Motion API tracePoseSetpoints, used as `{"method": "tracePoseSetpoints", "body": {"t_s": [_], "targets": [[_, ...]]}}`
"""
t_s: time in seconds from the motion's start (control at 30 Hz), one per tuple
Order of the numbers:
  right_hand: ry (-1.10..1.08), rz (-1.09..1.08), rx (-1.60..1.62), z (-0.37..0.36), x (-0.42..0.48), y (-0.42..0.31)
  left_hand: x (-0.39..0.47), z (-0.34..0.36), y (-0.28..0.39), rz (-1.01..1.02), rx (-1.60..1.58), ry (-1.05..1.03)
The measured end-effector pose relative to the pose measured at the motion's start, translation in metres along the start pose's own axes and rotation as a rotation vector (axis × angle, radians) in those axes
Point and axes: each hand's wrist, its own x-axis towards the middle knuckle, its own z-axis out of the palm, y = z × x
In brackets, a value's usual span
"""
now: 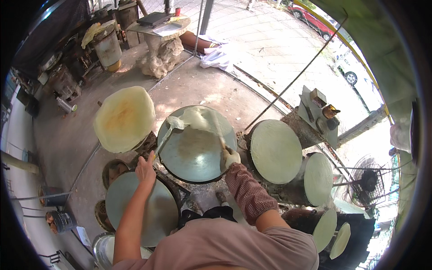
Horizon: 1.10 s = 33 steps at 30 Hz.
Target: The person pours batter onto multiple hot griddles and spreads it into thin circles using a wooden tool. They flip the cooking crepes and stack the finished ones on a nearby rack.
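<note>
A round griddle [192, 158] stands in front of me, with pale wet batter [199, 118] spread over its far part. My bare left hand [146, 170] grips the yellow-ended handle of a ladle [175, 123], whose batter-coated bowl is over the griddle's far left. In a pale work glove, my right hand [231, 157] holds a wooden spreader [217, 126] that reaches into the batter. Under my left forearm lies a second griddle [155, 216] with a bare surface. On a round support at the left rests a large thin pancake [124, 119], browned in its middle.
Batter-covered griddles [276, 152] [318, 179] line the right side. A metal basin [103, 249] is at lower left. A fan [368, 180] stands far right, near a slanting rod [297, 69]. Behind are a stone table [158, 44] and a drum [108, 47].
</note>
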Motion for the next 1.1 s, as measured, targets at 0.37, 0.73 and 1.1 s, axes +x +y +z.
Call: {"method": "tracePoseSetpoints", "body": {"t_s": [0.37,0.73,1.1], "targets": [[-0.086,0.158,-0.056,-0.003,0.062,0.026,-0.063,-0.02,-0.011,-0.025,-0.333,0.039],[-0.37,-0.053,-0.623,0.012,0.046,-0.044,-0.104,-0.053,0.05,-0.482,-1.316,-0.033],[-0.829,0.152,-0.715,0.018,0.087,-0.05,-0.142,-0.054,0.107,-0.763,-1.6,0.147]]}}
